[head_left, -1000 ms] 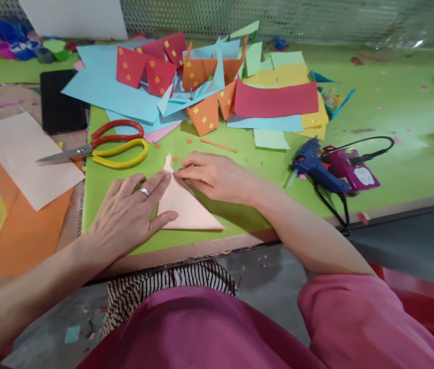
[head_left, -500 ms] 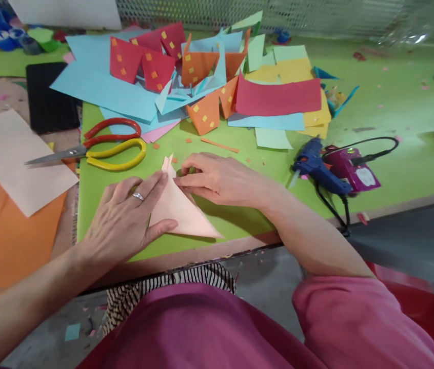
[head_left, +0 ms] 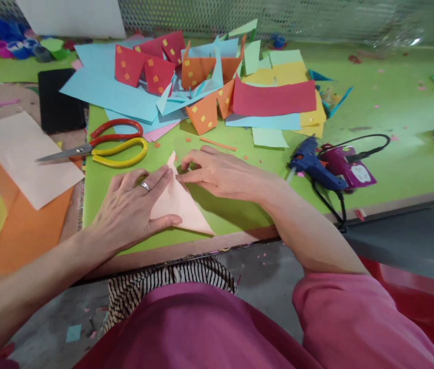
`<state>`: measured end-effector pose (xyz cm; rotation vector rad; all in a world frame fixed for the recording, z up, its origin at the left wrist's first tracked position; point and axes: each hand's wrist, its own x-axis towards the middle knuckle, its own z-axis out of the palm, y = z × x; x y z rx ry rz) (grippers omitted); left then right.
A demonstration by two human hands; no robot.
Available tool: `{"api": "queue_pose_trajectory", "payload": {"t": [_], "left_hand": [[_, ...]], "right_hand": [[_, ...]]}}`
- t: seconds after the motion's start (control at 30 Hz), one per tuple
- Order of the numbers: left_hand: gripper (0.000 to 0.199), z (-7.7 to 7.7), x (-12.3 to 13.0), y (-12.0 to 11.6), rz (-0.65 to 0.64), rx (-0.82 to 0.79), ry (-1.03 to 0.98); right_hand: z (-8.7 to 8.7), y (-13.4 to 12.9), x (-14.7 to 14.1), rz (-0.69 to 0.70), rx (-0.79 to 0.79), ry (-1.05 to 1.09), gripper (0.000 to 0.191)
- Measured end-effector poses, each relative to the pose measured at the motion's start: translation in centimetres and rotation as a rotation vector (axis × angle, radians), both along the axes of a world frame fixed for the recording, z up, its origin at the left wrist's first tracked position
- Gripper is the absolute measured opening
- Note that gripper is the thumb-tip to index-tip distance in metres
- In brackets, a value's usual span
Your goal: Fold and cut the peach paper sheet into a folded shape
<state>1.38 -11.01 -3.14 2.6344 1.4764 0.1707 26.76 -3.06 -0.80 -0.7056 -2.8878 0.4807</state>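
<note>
A folded piece of pale pink paper [head_left: 180, 207], roughly triangular with a narrow tip pointing away from me, lies near the front edge of the green table mat. My left hand [head_left: 134, 205], with a ring on one finger, lies open and flat across its left side. Those fingers press near the tip, and the thumb rests lower on the sheet. From the right, my right hand [head_left: 217, 173] touches the paper's upper right edge with an outstretched index finger. Its other fingers are loosely bent and apart; the thumb is hidden.
Scissors [head_left: 105, 146] with red and yellow handles lie left of the paper. A blue glue gun [head_left: 315, 164] with a cord is at right. Cut coloured papers [head_left: 274, 97] and a dark flat tablet-like object [head_left: 61, 102] lie behind. Pale [head_left: 34, 161] and orange sheets [head_left: 28, 230] are at left.
The paper's split tip now looks like one narrow point, pressed flatter. Both hands stay at the paper, with little movement. The whole view has shifted slightly.
</note>
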Motion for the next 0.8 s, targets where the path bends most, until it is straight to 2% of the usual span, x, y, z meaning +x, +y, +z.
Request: {"api": "queue_pose_trajectory", "payload": {"t": [0.47, 0.57, 0.63, 0.73, 0.8], "left_hand": [[0.096, 0.9, -0.2, 1.4, -0.030, -0.054, -0.002], [0.096, 0.9, -0.1, 1.5, -0.034, -0.053, 0.001], [0.098, 0.8, -0.1, 1.5, -0.032, -0.044, 0.008], [0.101, 0.5, 0.1, 1.6, -0.022, -0.032, 0.025], [0.102, 0.3, 0.2, 1.6, -0.024, -0.022, 0.027]], "right_hand": [[-0.6, 0.8, 0.0, -0.014, -0.119, 0.047, 0.051], [-0.5, 0.9, 0.0, -0.018, -0.136, 0.084, 0.047], [-0.5, 1.1, -0.2, -0.108, -0.158, 0.141, 0.039], [-0.7, 1.5, -1.2, -0.367, -0.177, 0.241, 0.031], [-0.8, 1.8, -2.1, -0.461, -0.181, 0.230, 0.026]]}}
